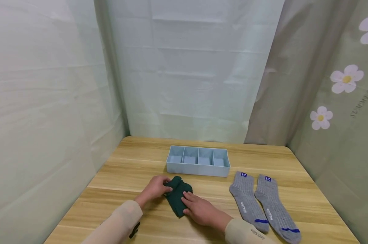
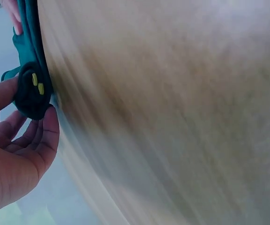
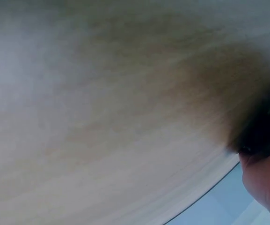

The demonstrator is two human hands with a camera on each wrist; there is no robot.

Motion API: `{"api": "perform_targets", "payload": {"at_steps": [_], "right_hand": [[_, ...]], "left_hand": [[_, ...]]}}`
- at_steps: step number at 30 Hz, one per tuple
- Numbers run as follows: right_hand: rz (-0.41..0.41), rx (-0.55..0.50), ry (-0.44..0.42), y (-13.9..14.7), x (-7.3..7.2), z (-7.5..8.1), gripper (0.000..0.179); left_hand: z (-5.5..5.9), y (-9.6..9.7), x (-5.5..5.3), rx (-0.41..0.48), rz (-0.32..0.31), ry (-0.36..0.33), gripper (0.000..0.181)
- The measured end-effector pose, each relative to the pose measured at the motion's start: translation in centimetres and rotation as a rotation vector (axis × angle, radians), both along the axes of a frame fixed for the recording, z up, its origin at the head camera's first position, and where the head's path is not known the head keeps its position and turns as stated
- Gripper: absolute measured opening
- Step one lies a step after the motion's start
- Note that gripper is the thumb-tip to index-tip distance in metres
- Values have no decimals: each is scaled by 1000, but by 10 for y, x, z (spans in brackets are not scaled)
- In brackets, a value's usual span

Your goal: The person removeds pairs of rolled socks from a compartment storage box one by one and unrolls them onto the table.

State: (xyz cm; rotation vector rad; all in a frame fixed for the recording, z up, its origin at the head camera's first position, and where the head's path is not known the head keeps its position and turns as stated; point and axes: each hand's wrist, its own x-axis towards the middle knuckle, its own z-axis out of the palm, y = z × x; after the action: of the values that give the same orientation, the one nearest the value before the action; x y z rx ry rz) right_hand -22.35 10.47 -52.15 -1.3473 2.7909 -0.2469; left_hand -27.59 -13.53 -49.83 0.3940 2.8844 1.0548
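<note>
A folded bundle of dark green socks [image 1: 178, 198] lies on the wooden table, in front of a pale blue box. My left hand [image 1: 157, 187] pinches its upper left end between thumb and fingers. In the left wrist view the left hand [image 2: 20, 145] holds the rolled end of the green socks [image 2: 34, 91], where two small yellow marks show. My right hand [image 1: 200, 207] rests on the bundle's right side with its fingers stretched out. The right wrist view catches only part of the right hand [image 3: 266, 180] beside dark, shadowed fabric.
The pale blue box [image 1: 198, 169] has several compartments in a row, with nothing seen in them. Two grey socks [image 1: 248, 201] with blue toe stripes lie flat at the right. Cloth curtains [image 1: 190, 74] hang behind and beside the wooden table [image 1: 110, 189].
</note>
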Motion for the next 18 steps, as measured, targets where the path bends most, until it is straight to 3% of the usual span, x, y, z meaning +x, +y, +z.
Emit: {"api": "perform_targets", "payload": {"at_steps": [5, 11, 18], "right_hand": [[21, -7, 31, 1, 0, 0, 51], [20, 2, 26, 0, 0, 2, 50], [3, 28, 9, -1, 1, 5, 51]], "left_hand": [[4, -5, 1, 24, 19, 5, 18], [0, -9, -2, 88, 82, 31, 26], [-5, -7, -3, 35, 29, 132, 11]]}}
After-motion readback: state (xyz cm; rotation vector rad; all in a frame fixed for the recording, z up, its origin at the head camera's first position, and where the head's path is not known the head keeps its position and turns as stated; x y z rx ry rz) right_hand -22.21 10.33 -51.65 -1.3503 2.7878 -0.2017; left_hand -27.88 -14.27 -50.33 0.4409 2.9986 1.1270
